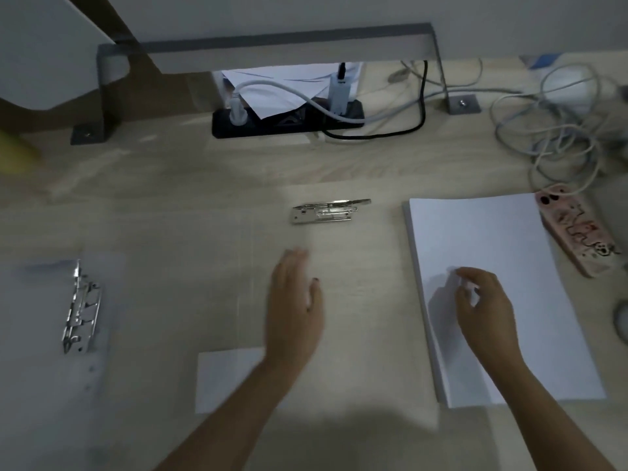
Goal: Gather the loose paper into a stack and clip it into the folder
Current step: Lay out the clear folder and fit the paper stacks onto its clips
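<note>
Paper stack (pixel 492 246) lies on the right side of the desk (pixel 190 164), white and squared up, its long side running away from me. My right hand (pixel 484 304) rests on its near half with the fingers curled, and thumb and fingertips seem to pinch a small raised bit of the top sheet; blur keeps me from being sure how much is lifted. My left hand (pixel 294 300) is flat with the fingers straight and together, holding nothing, over the middle of the desk; its fingertips are blurred, and I cannot tell whether it touches the surface.

Under that hand lies a clear folder (pixel 360 273), so transparent that its edges barely show. Its metal clip (pixel 329 212) lies flat at the far end, well apart from both hands. A 2nd folder (pixel 37 351), greyish and see-through, lies at the far left with a shiny clip mechanism (pixel 81 307) standing up from it. 1 small white sheet (pixel 226 379) lies near me, just left of my left forearm and partly under it.

Touching the far right edge of the stack lies a phone (pixel 577 232) in a pink patterned case. Beyond it is a tangle of pale cables (pixel 550 137), and a black power strip (pixel 289 124) sits at the back.
</note>
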The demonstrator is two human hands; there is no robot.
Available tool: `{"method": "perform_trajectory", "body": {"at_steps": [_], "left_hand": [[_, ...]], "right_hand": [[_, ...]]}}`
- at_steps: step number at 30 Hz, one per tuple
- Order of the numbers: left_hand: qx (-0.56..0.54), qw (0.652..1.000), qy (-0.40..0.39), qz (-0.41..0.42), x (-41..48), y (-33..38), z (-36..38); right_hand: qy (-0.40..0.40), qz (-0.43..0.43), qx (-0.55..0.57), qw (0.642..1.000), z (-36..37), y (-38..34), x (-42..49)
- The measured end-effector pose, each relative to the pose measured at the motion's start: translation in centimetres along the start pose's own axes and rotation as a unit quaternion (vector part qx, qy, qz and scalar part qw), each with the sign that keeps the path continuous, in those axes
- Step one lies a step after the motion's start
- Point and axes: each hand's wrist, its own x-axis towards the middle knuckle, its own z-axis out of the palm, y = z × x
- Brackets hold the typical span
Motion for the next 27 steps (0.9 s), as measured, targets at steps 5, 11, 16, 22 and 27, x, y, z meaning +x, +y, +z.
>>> {"method": "perform_trajectory", "body": {"at_steps": [5, 11, 16, 22, 27], "left_hand": [[-0.235, 0.904, -0.274, -0.231, -1.6, 10.2, 5.6], [-0.241, 0.861, -0.243, -0.376, -0.1, 13.0, 8.1], [-0.22, 0.864, -0.23, -0.39, 1.4, 13.1, 9.0], [-0.246, 0.86, -0.216, -0.391, 1.2, 13.1, 9.9], [-0.321, 0.842, -0.184, -0.393, -0.6, 13.4, 10.0]], "right_hand": [[-0.051, -0.057, -0.086, 0.993, 0.3, 1.2, -0.5], [-0.061, -0.065, -0.091, 0.992, 0.2, 1.2, -0.2], [-0.068, -0.066, -0.071, 0.993, -0.4, 1.2, 0.1], [-0.092, -0.061, -0.051, 0.993, -1.0, 1.7, 0.6], [-0.115, -0.036, 0.009, 0.993, -1.6, 1.6, 0.8]]}}
